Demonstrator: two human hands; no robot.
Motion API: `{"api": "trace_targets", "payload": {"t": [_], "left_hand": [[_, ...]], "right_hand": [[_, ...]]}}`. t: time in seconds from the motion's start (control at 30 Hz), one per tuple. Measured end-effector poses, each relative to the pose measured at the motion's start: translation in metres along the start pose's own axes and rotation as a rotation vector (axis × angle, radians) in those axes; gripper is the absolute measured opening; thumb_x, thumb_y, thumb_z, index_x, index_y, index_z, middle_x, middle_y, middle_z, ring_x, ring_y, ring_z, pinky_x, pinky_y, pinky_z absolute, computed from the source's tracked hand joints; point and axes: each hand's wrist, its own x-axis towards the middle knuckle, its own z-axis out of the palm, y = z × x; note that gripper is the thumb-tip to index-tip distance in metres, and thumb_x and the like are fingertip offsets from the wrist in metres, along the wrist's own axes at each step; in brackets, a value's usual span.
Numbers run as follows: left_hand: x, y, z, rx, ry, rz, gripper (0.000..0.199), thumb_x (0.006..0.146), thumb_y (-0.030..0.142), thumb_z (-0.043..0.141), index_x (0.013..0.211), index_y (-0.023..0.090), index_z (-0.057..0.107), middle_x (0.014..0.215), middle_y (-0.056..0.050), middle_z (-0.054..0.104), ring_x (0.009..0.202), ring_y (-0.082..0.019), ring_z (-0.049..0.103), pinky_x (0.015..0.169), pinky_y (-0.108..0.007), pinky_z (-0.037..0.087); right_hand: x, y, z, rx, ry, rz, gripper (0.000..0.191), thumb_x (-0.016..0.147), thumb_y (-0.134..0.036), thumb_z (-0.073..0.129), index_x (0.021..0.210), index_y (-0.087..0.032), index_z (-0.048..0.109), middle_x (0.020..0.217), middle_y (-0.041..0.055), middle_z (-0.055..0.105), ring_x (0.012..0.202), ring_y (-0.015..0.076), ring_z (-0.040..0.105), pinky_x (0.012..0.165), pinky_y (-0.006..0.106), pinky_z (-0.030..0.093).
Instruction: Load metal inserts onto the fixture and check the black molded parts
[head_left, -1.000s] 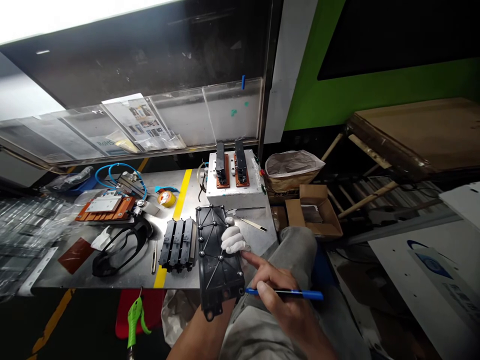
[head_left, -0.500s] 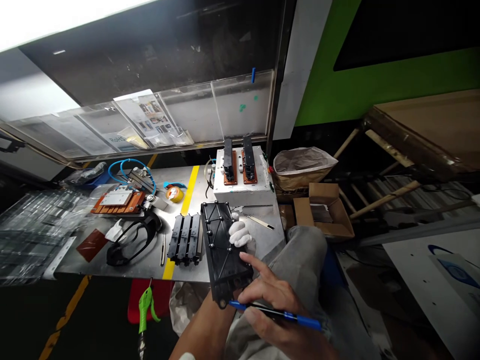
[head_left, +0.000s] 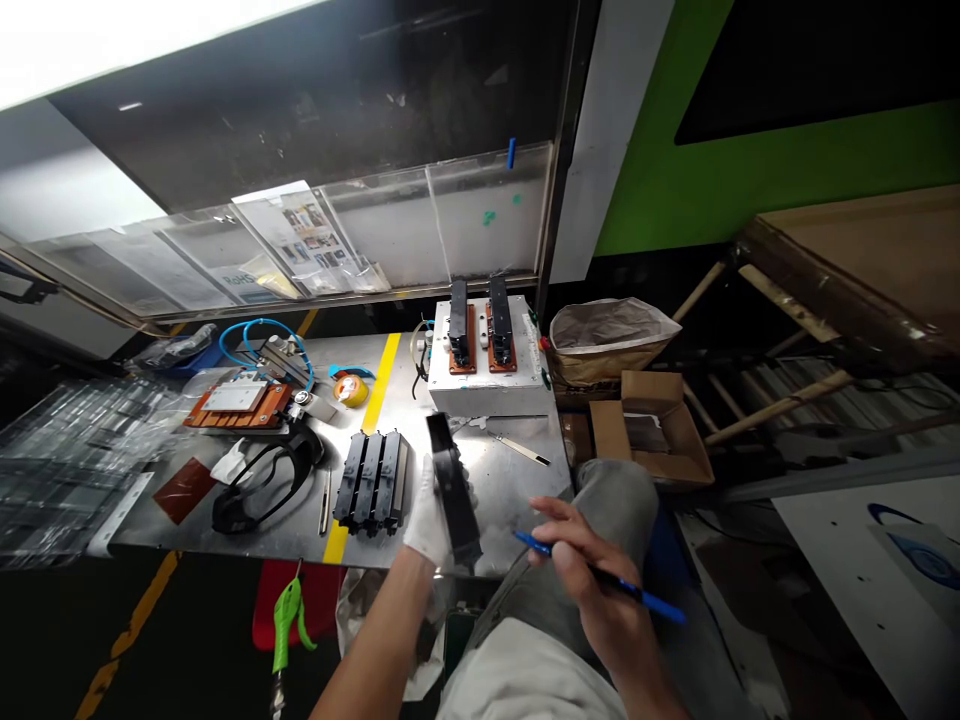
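Observation:
My left hand [head_left: 429, 515], in a white glove, is closed round a black plastic part [head_left: 453, 490], which is turned with a narrow side up and slightly blurred. To its right, my bare right hand [head_left: 592, 570] grips a blue pen [head_left: 637, 592], its blue tip pointing left toward the part but apart from it. Several black parts [head_left: 373, 480] lie side by side on the metal table left of my left hand. Two more black parts [head_left: 459, 320] stand in orange holders on a white fixture box [head_left: 491, 400] behind.
A knife [head_left: 521, 449] lies right of the held part. Yellow tape [head_left: 349, 390], a black strap-like frame [head_left: 262, 485] and an orange fixture [head_left: 236, 400] are on the left. An open carton [head_left: 656, 465] and a lined bag [head_left: 611, 360] stand right. A green air gun [head_left: 285, 610] hangs in front.
The black part has turned from its broad ribbed face to a narrow side. My right hand has moved right with the pen, away from the part.

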Motion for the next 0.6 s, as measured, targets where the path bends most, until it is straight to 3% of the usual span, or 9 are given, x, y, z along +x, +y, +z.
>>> {"api": "trace_targets", "payload": {"t": [0.07,0.13,0.23,0.3,0.37,0.43,0.5,0.6], "left_hand": [[0.011,-0.004,-0.017,0.059,-0.024,-0.005,0.064,0.081,0.062,0.065,0.124,0.016,0.059,0.097,-0.008,0.072,0.081,-0.017,0.066,0.077,-0.031,0.056],[0.021,-0.011,-0.041,0.322,0.069,0.128,0.073,0.080,0.043,0.073,0.142,0.018,0.044,0.118,-0.012,0.070,0.100,-0.023,0.068,0.090,-0.034,0.054],[0.043,-0.023,-0.071,1.018,0.339,0.384,0.081,0.085,0.033,0.063,0.155,0.014,0.027,0.126,-0.021,0.064,0.113,-0.031,0.064,0.098,-0.043,0.050],[0.060,-0.029,-0.082,1.380,0.486,0.472,0.076,0.088,0.029,0.056,0.154,0.007,0.028,0.120,-0.025,0.063,0.109,-0.035,0.064,0.096,-0.047,0.051],[0.076,-0.034,-0.088,1.510,0.552,0.517,0.069,0.089,0.024,0.052,0.151,0.001,0.033,0.126,-0.028,0.058,0.112,-0.036,0.062,0.098,-0.047,0.051],[0.086,-0.036,-0.090,1.535,0.574,0.559,0.064,0.090,0.022,0.049,0.148,-0.002,0.038,0.143,-0.032,0.046,0.126,-0.037,0.054,0.108,-0.046,0.045],[0.089,-0.037,-0.091,1.568,0.588,0.606,0.060,0.091,0.018,0.046,0.146,-0.003,0.041,0.154,-0.033,0.034,0.139,-0.038,0.042,0.116,-0.045,0.037],[0.085,-0.033,-0.093,1.689,0.649,0.702,0.053,0.091,0.018,0.044,0.142,0.003,0.050,0.156,-0.027,0.037,0.144,-0.041,0.034,0.120,-0.056,0.026]], "right_hand": [[0.001,0.015,-0.010,-0.034,0.116,0.091,0.025,0.100,-0.041,0.053,0.100,-0.026,0.073,0.075,0.0038,0.067,0.091,0.0241,0.070,0.080,0.034,0.059],[0.004,0.027,-0.016,-0.036,0.180,0.170,0.031,0.101,-0.047,0.049,0.104,-0.025,0.071,0.063,-0.0003,0.057,0.076,0.0203,0.065,0.080,0.033,0.058],[0.008,0.036,-0.020,-0.045,0.194,0.224,0.037,0.101,-0.053,0.046,0.094,-0.023,0.067,0.061,-0.0008,0.055,0.080,0.0204,0.064,0.089,0.034,0.055],[0.010,0.039,-0.020,-0.098,0.156,0.273,0.037,0.099,-0.055,0.049,0.091,-0.022,0.064,0.067,0.0007,0.061,0.084,0.0208,0.066,0.093,0.033,0.055],[0.011,0.045,-0.018,-0.157,0.091,0.334,0.034,0.097,-0.055,0.053,0.100,-0.023,0.064,0.079,0.0027,0.068,0.090,0.0213,0.068,0.090,0.030,0.056],[0.010,0.056,-0.018,-0.205,0.021,0.354,0.035,0.097,-0.050,0.053,0.121,-0.025,0.060,0.102,0.0056,0.072,0.102,0.0218,0.068,0.089,0.029,0.058],[0.008,0.072,-0.019,-0.258,-0.033,0.305,0.043,0.099,-0.039,0.046,0.140,-0.027,0.050,0.127,0.0075,0.066,0.115,0.0212,0.065,0.096,0.031,0.056],[0.009,0.092,-0.021,-0.351,-0.115,0.254,0.057,0.093,-0.021,0.037,0.148,-0.030,0.045,0.141,0.0060,0.057,0.123,0.0192,0.060,0.104,0.035,0.052]]}}
